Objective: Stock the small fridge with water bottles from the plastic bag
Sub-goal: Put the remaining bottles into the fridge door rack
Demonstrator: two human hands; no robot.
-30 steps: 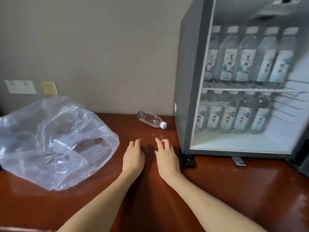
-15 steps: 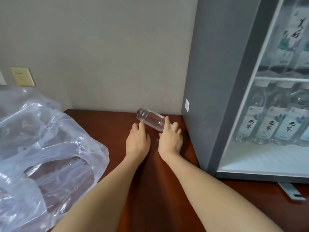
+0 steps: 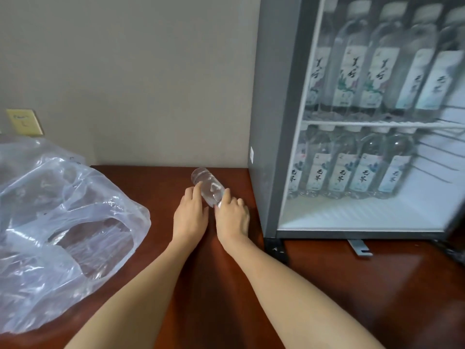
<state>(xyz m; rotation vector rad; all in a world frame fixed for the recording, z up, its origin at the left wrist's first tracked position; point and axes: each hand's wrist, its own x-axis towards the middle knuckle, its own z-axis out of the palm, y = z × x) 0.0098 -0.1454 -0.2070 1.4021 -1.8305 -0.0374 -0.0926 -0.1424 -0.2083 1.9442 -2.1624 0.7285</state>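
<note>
A person's left hand (image 3: pixel 190 216) is touching, fingers straight and unclenched, a clear water bottle (image 3: pixel 207 187) lying on the wooden table (image 3: pixel 214 285) at 12 o'clock from the hands. The right hand (image 3: pixel 232 217) is covering its cap end, and its grip cannot be made out. The small fridge (image 3: pixel 271 122) is standing at 3 o'clock, the plastic bag (image 3: pixel 63 222) at 9 o'clock.

Left hand (image 3: pixel 190 215) and right hand (image 3: pixel 232 216) touch the bottle (image 3: pixel 208 185) beside the fridge (image 3: pixel 273 122).

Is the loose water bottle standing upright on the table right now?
No, the bottle lies on its side on the table, left of the fridge.
</note>
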